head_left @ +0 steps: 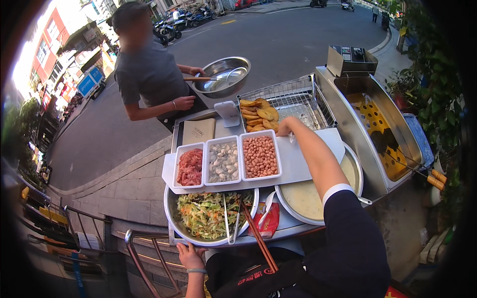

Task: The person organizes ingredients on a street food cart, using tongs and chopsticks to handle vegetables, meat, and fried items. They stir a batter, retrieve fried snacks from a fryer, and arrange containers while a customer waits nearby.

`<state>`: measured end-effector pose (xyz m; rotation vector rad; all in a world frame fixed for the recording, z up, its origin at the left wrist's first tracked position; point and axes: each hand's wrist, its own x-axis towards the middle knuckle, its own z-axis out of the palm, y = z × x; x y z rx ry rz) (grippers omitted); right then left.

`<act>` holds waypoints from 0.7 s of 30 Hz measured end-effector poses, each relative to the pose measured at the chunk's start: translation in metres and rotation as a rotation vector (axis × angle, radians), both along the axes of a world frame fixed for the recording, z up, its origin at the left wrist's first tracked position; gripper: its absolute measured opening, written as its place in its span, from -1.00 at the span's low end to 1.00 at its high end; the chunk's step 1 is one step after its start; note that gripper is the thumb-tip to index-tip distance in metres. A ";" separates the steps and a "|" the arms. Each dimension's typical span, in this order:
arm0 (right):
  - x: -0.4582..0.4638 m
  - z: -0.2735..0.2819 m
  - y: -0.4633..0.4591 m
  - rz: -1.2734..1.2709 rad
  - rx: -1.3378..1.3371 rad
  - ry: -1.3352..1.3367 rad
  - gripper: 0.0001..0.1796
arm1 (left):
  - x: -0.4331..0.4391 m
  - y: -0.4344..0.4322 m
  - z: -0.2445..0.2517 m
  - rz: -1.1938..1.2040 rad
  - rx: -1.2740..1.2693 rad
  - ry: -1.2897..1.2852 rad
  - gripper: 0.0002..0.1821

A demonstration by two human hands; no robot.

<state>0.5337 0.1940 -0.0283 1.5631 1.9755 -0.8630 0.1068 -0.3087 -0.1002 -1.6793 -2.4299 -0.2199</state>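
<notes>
My right hand (286,126) reaches over the white board (305,149) to the near edge of the wire rack (294,97), beside a pile of fried cakes (261,113); its fingers are partly hidden, with a bit of white material near them. My left hand (190,255), a band at its wrist, rests at the cart's near edge by a steel bowl of shredded vegetables (201,216) with tongs (229,223) and long wooden chopsticks (259,238). On the board stand white trays of raw meat (190,167), shucked oysters (223,160) and peanuts (260,156).
A bowl of pale batter (302,201) lies under my right arm. The fryer (376,130) holds oil and two wood-handled ladles (436,178). Across the cart a person (152,74) holds a large steel bowl (223,78). A metal handrail (139,257) stands at lower left.
</notes>
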 end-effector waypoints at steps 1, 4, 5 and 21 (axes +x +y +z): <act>0.003 0.003 -0.004 -0.035 0.017 0.019 -0.20 | -0.001 0.000 0.000 -0.003 -0.001 0.006 -0.17; 0.015 0.008 -0.012 -0.137 0.032 0.068 -0.14 | -0.003 0.001 -0.002 -0.019 -0.021 0.009 -0.16; 0.018 0.008 -0.013 -0.163 0.015 0.083 -0.11 | -0.005 0.001 -0.003 -0.021 -0.038 0.004 -0.13; 0.009 0.000 -0.020 -0.024 0.283 0.147 -0.21 | -0.005 -0.002 -0.004 -0.050 0.010 0.006 -0.17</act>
